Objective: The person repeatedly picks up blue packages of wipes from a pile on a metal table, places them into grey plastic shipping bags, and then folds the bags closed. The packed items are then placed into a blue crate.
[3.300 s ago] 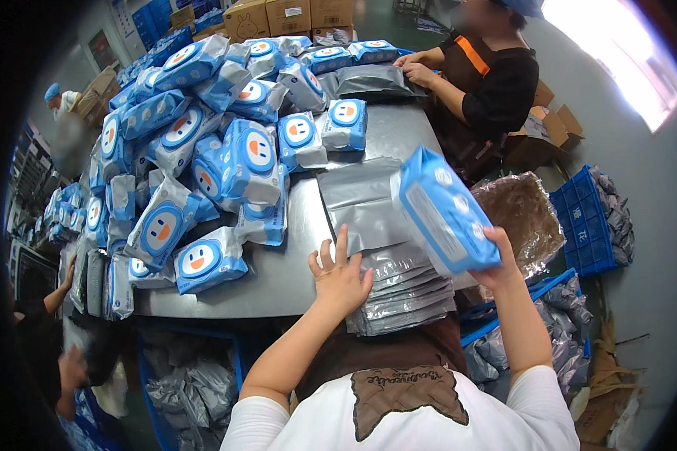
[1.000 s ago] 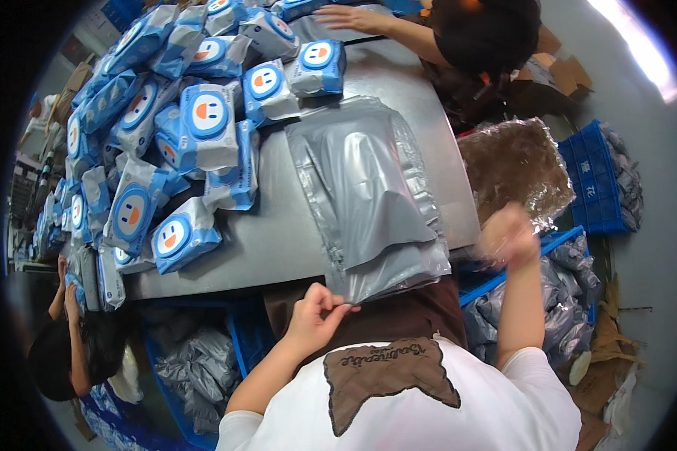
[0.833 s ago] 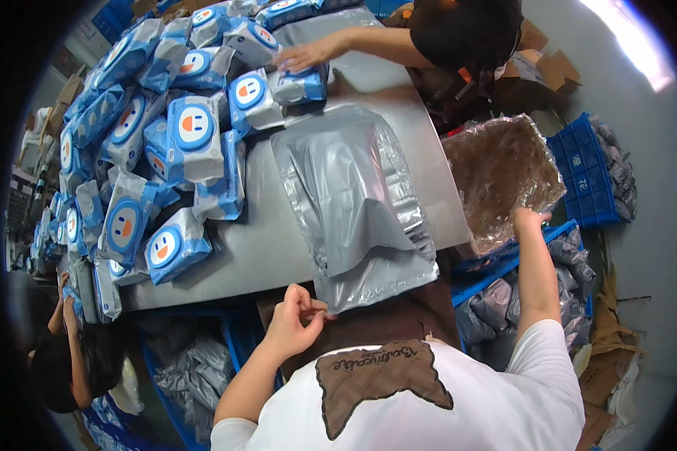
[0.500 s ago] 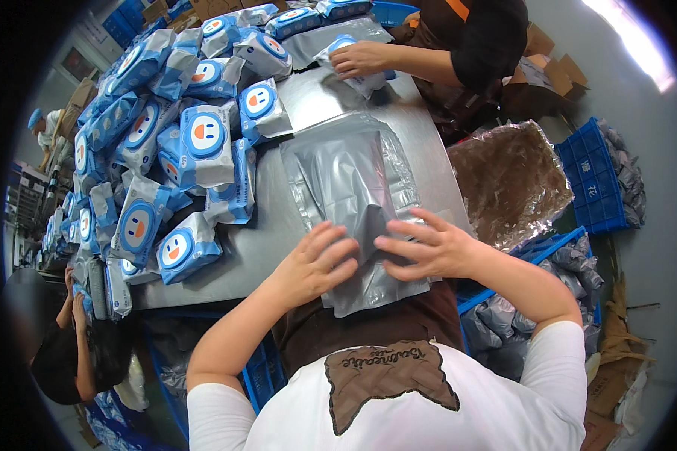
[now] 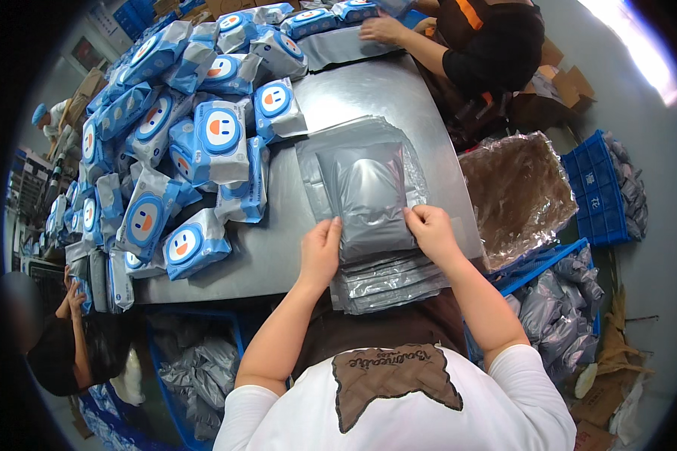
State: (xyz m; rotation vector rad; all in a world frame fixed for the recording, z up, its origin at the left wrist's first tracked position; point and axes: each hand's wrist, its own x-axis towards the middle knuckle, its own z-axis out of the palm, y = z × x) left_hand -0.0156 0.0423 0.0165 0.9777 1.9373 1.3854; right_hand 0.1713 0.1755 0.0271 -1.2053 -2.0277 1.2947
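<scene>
A grey plastic mailing bag (image 5: 372,199) lies in front of me, with a packet-shaped bulge under its film; what is inside is hidden. My left hand (image 5: 321,252) pinches its near left edge. At the near right edge, the fingers of my right hand (image 5: 431,233) are closed on the same bag. Beneath it is a stack of flat grey mailing bags (image 5: 387,286), whose near ends reach over the table's front edge. Left of the stack rises a heap of blue-and-white wipes packs (image 5: 222,143) with round smiling-face prints.
The metal table (image 5: 353,86) carries the heap. A co-worker's hand (image 5: 384,28) is at the far end. To the right are a film-lined brown box (image 5: 515,195), a blue crate (image 5: 594,188) and a crate of filled grey bags (image 5: 553,308). Another co-worker's hands (image 5: 74,293) are at left.
My spread hands have moved onto the bag and closed on its near edges. The bag's near end, which hung toward me, is now folded under or drawn up. The far co-worker's hand moved away.
</scene>
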